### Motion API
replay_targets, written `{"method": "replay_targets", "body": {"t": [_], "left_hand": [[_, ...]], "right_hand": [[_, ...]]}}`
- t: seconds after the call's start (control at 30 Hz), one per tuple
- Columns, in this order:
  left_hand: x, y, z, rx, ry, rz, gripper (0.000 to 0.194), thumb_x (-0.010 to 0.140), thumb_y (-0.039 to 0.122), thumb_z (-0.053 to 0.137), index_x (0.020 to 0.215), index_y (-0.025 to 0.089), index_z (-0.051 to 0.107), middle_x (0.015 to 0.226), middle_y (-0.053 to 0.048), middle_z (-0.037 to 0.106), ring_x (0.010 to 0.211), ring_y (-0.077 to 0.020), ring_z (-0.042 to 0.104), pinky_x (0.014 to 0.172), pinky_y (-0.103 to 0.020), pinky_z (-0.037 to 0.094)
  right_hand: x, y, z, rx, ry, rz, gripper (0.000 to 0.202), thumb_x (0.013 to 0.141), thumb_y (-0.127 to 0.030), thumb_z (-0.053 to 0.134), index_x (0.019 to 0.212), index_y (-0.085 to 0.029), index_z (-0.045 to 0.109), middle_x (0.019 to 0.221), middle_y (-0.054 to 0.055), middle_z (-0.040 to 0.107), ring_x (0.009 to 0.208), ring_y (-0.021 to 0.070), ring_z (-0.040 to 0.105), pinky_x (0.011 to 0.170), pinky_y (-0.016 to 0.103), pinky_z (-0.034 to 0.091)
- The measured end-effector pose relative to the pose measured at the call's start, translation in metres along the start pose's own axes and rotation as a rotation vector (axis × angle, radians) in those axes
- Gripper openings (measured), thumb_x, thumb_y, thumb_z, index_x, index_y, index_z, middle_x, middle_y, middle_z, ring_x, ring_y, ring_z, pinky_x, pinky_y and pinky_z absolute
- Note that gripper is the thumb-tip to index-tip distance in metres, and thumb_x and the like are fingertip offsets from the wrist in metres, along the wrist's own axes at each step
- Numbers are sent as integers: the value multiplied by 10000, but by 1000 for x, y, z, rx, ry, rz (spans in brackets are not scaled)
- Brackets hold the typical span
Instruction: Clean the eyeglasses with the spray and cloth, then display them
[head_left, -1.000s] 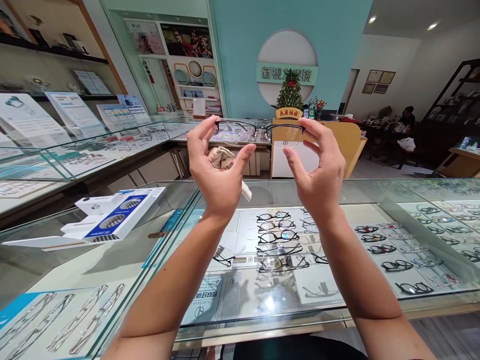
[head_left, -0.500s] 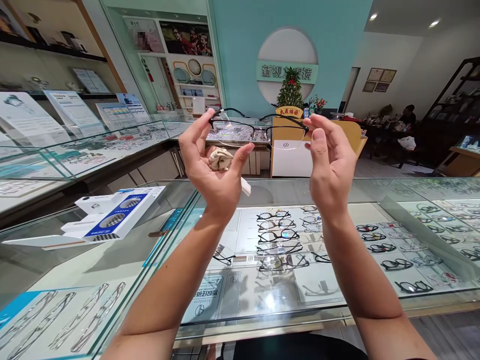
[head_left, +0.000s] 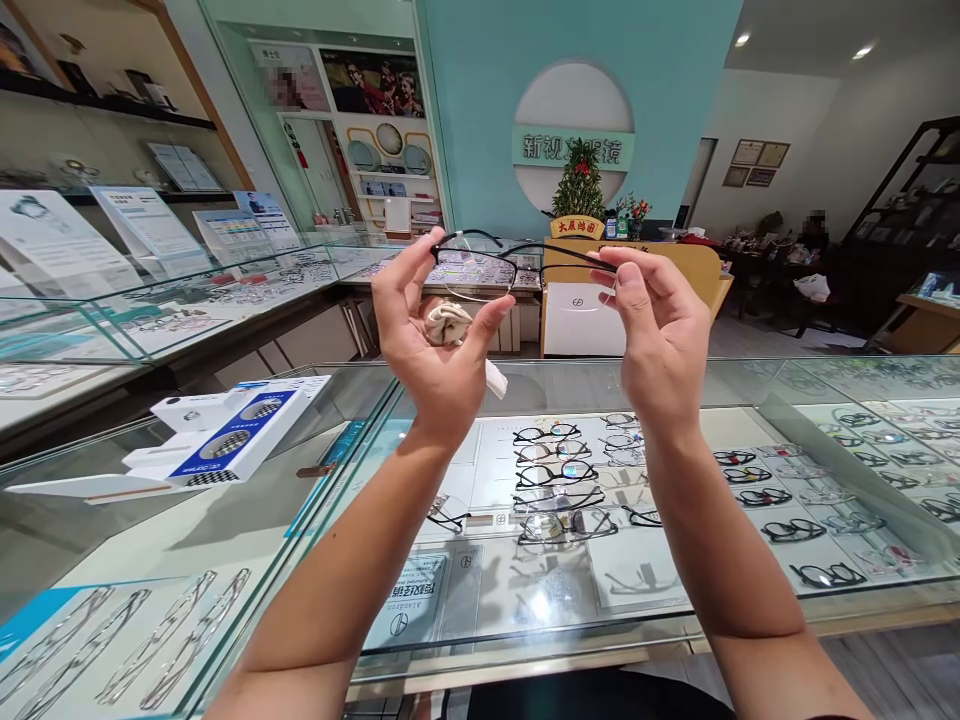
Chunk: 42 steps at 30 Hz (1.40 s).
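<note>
A pair of black half-rim glasses (head_left: pixel 528 270) is held up in the air between my two hands, above the glass counter. My left hand (head_left: pixel 435 345) grips the frame at its left end with the fingertips, and a crumpled beige cloth (head_left: pixel 448 324) is tucked in the same palm, its white end sticking out below. At the right end of the glasses, my right hand (head_left: pixel 660 325) pinches the frame between thumb and fingers. The temples point away from me, and the right lens is partly covered by the fingers.
Below my arms lies a glass display case (head_left: pixel 525 625) with rows of eyeglasses (head_left: pixel 555 472). A white and blue cardboard stand (head_left: pixel 232 440) is on the left. Farther back are a reception desk (head_left: pixel 585 325), more glass counters, and a seated person (head_left: pixel 814 232).
The glasses have turned slightly, their right end now angled and more covered by my right fingers. My left hand, with the cloth, has shifted a little to the right.
</note>
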<state>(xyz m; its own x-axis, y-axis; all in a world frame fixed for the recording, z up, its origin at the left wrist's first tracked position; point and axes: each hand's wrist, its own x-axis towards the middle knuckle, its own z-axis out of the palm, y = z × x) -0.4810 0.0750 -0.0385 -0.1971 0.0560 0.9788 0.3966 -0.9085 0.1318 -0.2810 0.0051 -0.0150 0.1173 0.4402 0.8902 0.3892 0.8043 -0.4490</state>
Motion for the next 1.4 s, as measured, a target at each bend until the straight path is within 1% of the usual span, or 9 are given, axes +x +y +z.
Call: {"method": "replay_targets", "body": {"t": [0.2, 0.33, 0.47, 0.6, 0.77, 1.0, 1.2, 1.3, 1.4], "left_hand": [[-1, -3, 3, 41, -35, 8, 736, 1019, 742, 703, 1596, 401, 399, 1635, -70, 634, 1595, -328, 575, 1305, -643, 553], [-2, -5, 3, -1, -45, -40, 734, 1018, 728, 721, 1580, 381, 401, 1665, -63, 607, 1627, -335, 535, 1333, -670, 506], [-3, -8, 3, -57, -69, -58, 735, 1029, 668, 744, 1611, 398, 385, 1710, -48, 568, 1678, -322, 467, 1375, -680, 442], [-2, -8, 4, 4, -29, 10, 729, 1003, 703, 745, 1595, 402, 444, 1630, -66, 626, 1634, -342, 531, 1360, -653, 462], [0, -5, 6, -23, 6, -63, 765, 904, 750, 827, 1518, 404, 529, 1525, -81, 663, 1542, -361, 620, 1347, -632, 473], [0, -5, 6, -109, -26, -87, 789, 881, 739, 853, 1518, 409, 525, 1541, -82, 623, 1576, -373, 577, 1372, -640, 416], [-2, -6, 8, -119, -33, -129, 871, 843, 781, 861, 1547, 424, 492, 1559, -93, 593, 1558, -404, 593, 1316, -662, 485], [-3, -5, 8, -99, -47, -153, 881, 856, 774, 854, 1572, 442, 462, 1593, -97, 571, 1557, -407, 601, 1251, -633, 568], [-3, -2, 7, -109, -72, -170, 877, 858, 771, 857, 1572, 460, 453, 1623, -97, 561, 1549, -419, 611, 1183, -625, 628]], "right_hand": [[-1, -6, 0, 22, -17, -6, 408, 1176, -533, 466, 1452, -342, 698, 1411, 97, 769, 1365, 284, 745, 1168, 516, 625], [0, -7, 0, 60, -9, -31, 398, 1182, -525, 451, 1420, -342, 711, 1409, 96, 764, 1358, 284, 751, 1185, 527, 620], [1, -7, 0, 2, -31, -53, 385, 1171, -516, 489, 1458, -358, 690, 1401, 91, 763, 1390, 284, 738, 1181, 523, 629], [1, -5, 0, 29, -26, -35, 401, 1188, -511, 426, 1441, -354, 695, 1360, 94, 784, 1398, 284, 738, 1178, 537, 635], [2, -1, 0, 3, -41, -55, 390, 1178, -519, 465, 1470, -365, 673, 1385, 90, 773, 1395, 287, 742, 1173, 539, 641], [3, -3, -1, -12, -46, -39, 376, 1177, -528, 475, 1445, -365, 682, 1365, 83, 779, 1376, 284, 751, 1152, 524, 649], [3, -1, -3, 58, -4, 46, 367, 1174, -554, 468, 1303, -342, 739, 1298, 81, 800, 1306, 297, 772, 1130, 545, 644], [3, 5, -3, 62, 3, 50, 367, 1167, -564, 482, 1259, -333, 752, 1272, 76, 801, 1265, 285, 781, 1108, 518, 646], [4, 12, -4, 49, -7, 47, 342, 1167, -516, 484, 1237, -328, 761, 1258, 62, 803, 1224, 259, 784, 1093, 487, 643]]}}
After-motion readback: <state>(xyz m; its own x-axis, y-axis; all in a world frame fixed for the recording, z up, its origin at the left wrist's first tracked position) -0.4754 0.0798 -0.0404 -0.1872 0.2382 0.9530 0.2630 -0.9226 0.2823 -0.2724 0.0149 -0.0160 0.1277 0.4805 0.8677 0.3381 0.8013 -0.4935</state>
